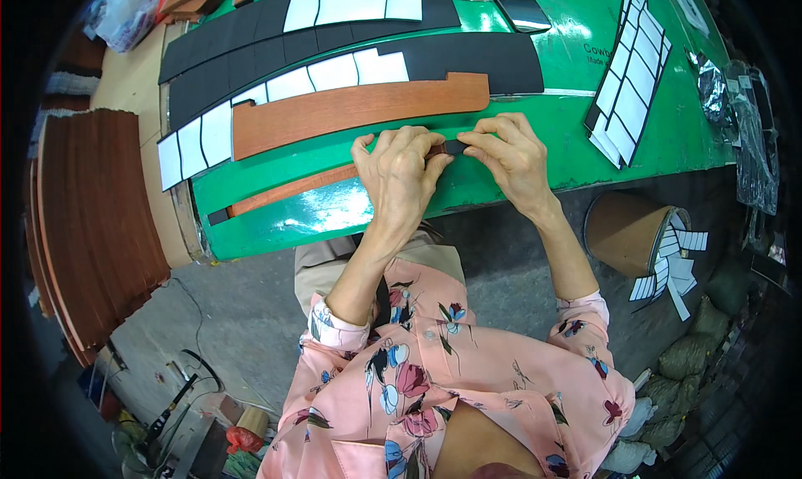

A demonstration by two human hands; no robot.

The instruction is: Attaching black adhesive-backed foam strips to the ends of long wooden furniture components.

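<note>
A narrow reddish-brown wooden strip (pixel 292 188) lies near the front edge of the green table, a small black piece (pixel 218 217) at its left end. My left hand (pixel 394 168) is closed around the strip close to its right end. There, my right hand (pixel 514 155) pinches a small black pad (pixel 454 146) between thumb and fingers, against the strip's end. Just beyond both hands is a wider brown wooden board (pixel 359 116) with a notched outline. It rests partly over black sheets (pixel 476 65) and white-faced pads (pixel 334 72).
The green table (pixel 668 124) carries a sheet of white pads (pixel 635 70) at right. Stacked brown boards (pixel 96 220) stand at left. A brown bin (pixel 626 233) with white scraps sits on the floor below the table's right side. Plastic bags (pixel 125 20) lie far left.
</note>
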